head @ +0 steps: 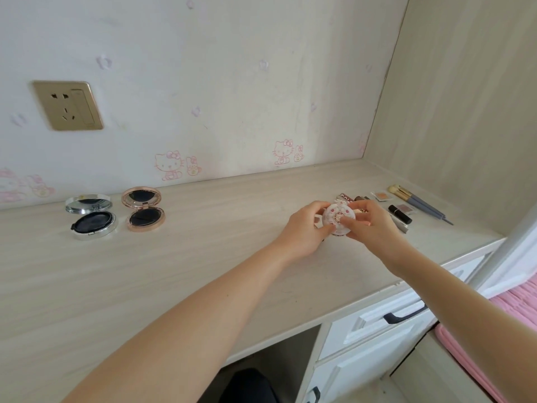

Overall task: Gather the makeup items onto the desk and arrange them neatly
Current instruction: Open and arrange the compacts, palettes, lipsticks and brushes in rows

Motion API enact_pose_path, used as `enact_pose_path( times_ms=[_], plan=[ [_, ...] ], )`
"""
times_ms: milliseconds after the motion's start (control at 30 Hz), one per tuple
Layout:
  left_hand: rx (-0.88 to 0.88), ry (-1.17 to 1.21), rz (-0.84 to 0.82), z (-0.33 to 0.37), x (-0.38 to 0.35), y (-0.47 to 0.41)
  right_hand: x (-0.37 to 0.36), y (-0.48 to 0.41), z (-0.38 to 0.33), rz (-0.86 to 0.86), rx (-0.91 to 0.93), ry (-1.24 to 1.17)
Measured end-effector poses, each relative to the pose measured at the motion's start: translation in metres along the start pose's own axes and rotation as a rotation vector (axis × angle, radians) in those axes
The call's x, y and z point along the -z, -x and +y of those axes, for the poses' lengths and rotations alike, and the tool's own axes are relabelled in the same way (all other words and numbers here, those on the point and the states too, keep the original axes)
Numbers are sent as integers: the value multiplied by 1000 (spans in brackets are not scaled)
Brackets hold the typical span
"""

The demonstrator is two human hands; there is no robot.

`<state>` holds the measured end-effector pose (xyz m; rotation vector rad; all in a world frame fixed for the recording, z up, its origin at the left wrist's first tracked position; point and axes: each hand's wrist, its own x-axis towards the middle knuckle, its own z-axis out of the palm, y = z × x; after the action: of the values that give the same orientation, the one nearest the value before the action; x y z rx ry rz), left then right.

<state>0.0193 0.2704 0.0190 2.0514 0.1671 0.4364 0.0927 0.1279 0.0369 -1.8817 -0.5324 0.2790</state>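
A round white and pink compact is held above the pale wooden desk by both hands. My left hand grips its left side and my right hand grips its right side, thumbs on the lid. Two open compacts lie at the far left: a silver one and a rose-gold one. Behind my right hand lie a black lipstick, two small eyeshadow pans, and makeup brushes. More small items are partly hidden by my hands.
A wall with cartoon stickers and a gold socket runs behind the desk. A side panel closes the right end. White drawers with a black handle sit under the desk's right part, with pink bedding beyond.
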Motion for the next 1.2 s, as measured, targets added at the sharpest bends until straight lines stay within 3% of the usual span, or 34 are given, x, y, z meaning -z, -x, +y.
enact_pose_path(
  times_ms=[133,333,667,1200],
  plan=[
    [-3,104,26,-3,15,18,-13,11,-16,-69,-43,-215],
    [-6,105,131,-5,46,49,-42,29,-37,-158,-64,-290],
    [-24,-64,241,-21,101,115,-94,65,-64,-354,53,6],
    [171,-128,374,-44,163,196,-173,102,-91,-518,427,468]
  ],
)
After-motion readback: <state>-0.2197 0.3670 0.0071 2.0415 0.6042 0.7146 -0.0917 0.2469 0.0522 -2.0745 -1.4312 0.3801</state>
